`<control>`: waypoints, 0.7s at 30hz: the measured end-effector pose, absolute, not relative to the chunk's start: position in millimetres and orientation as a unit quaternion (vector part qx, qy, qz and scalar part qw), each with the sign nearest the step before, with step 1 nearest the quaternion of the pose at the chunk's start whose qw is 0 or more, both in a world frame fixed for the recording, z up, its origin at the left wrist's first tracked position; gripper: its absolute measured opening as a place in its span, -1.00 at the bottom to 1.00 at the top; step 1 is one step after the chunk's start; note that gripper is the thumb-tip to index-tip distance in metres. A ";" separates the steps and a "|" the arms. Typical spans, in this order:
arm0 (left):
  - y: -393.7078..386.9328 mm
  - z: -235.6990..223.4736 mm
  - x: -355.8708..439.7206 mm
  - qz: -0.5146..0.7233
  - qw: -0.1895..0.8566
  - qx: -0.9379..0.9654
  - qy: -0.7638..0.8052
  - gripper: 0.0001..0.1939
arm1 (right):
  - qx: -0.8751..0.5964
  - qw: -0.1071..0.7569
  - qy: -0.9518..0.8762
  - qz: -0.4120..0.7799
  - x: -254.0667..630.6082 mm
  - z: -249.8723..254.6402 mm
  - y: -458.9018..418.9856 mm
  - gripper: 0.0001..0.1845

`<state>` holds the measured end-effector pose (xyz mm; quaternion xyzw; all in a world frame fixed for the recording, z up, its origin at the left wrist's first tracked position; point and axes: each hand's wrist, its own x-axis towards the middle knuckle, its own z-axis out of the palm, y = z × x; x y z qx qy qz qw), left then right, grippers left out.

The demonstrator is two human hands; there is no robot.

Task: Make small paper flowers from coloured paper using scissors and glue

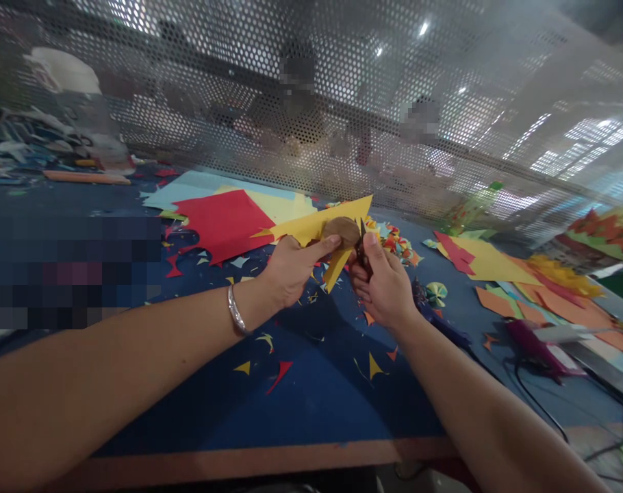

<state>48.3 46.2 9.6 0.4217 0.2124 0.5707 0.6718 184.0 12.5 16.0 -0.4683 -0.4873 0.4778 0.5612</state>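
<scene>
Above the middle of the table, my left hand is closed on a sheet of yellow paper, with a round brown disc pressed flat on it under the thumb. In my right hand is a pair of dark scissors, its blades at the disc's right edge against the paper. A strip of the yellow paper hangs down between the hands. Most of the scissor handles are hidden by my fingers. Behind the hands lies a red sheet with curved bites cut from its edge.
Pale blue paper lies at the back. A heap of small coloured pieces is behind my right hand. Scraps litter the blue table. At right are coloured sheets, a purple device and cables. A perforated metal screen stands behind.
</scene>
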 end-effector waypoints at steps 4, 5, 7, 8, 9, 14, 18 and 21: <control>46.8 9.3 47.5 0.576 0.676 0.413 0.202 -0.81 | -0.458 0.569 -0.486 0.480 183.4 16.7 12.2 -0.48; 47.1 9.6 47.1 0.576 0.678 0.414 0.196 -0.82 | -0.456 0.569 -0.488 0.479 183.3 16.8 12.0 -0.48; 47.8 10.8 46.2 0.574 0.680 0.414 0.190 -0.82 | -0.455 0.564 -0.495 0.480 183.3 16.9 11.5 -0.47; 48.1 11.8 45.7 0.576 0.679 0.412 0.193 -0.83 | -0.455 0.561 -0.498 0.480 183.3 16.8 11.3 -0.47; 48.4 13.1 45.3 0.581 0.676 0.407 0.198 -0.84 | -0.456 0.559 -0.499 0.481 183.3 16.6 11.1 -0.47; 49.8 18.5 43.6 0.615 0.664 0.371 0.209 -0.86 | -0.469 0.555 -0.492 0.480 183.2 15.3 11.2 -0.49; 48.9 17.0 44.3 0.602 0.668 0.381 0.215 -0.85 | -0.482 0.547 -0.497 0.472 183.1 14.7 11.8 -0.48; 47.2 14.4 46.0 0.587 0.672 0.394 0.220 -0.86 | -0.475 0.548 -0.498 0.476 183.3 14.6 11.9 -0.48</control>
